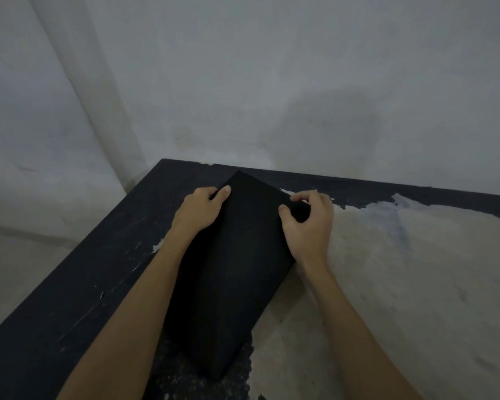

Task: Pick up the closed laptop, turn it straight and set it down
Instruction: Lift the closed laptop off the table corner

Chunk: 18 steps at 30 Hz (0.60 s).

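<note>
A pale, stained wall [272,82] closes the background, meeting a second wall at a corner toward ten o'clock. Below it a dark worktop [70,298] runs across the lower half of the view, its black coating worn away to a pale patch over the right side.

The closed laptop [231,272], matte black, lies askew on the worktop near the middle of the view, its long axis running from twelve o'clock down to about six o'clock, one corner pointing at the far edge and another toward the viewer. Whether it rests flat or is slightly raised cannot be told.

The left hand [198,210] grips the laptop's left edge at about eleven o'clock, thumb laid on the lid, the other fingers curled under or round the edge and mostly hidden. The right hand [309,223] holds the opposite edge at about one o'clock, thumb on the lid, fingers bent over the side. Both bare forearms reach in from the bottom of the view, one along each side of the laptop.
</note>
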Each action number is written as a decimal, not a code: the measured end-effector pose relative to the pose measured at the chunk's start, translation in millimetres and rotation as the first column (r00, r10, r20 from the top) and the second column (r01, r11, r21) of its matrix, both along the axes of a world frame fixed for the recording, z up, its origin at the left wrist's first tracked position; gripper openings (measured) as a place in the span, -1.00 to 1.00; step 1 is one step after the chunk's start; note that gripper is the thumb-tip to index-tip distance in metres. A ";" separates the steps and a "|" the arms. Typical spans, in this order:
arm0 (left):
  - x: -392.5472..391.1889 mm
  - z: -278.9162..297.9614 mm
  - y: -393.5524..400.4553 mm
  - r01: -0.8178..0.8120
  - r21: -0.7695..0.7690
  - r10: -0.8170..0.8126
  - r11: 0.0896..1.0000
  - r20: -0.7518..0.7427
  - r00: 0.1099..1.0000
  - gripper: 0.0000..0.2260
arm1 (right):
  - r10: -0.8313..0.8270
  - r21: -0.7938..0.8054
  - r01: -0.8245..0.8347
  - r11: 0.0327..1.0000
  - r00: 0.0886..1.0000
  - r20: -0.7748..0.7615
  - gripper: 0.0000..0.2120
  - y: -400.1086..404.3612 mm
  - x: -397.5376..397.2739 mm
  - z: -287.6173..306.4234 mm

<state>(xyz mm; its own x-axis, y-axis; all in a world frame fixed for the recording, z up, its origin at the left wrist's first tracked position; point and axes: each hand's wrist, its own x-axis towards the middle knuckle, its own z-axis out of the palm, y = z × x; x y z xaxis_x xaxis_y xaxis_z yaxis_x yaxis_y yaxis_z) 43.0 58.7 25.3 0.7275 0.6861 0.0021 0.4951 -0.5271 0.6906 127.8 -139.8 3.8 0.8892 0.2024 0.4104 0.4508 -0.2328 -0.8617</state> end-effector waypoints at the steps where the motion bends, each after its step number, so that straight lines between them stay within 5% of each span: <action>1: 0.4 0.3 -0.2 -0.003 -0.038 0.005 0.999 0.034 0.999 -0.39 | -0.001 0.034 0.001 0.999 1.000 -0.011 -0.74 -1.8 0.8 3.7; 7: 5.7 12.2 -10.3 -0.032 -0.246 0.083 0.969 0.201 0.976 -0.44 | 0.122 0.233 -0.054 0.971 0.949 -0.292 -0.38 -13.7 3.0 37.6; 18: 30.5 31.4 -46.9 0.055 -0.574 0.178 0.817 0.342 0.923 -0.58 | 0.211 0.178 -0.174 0.968 0.954 -0.212 -0.37 -55.2 24.8 52.9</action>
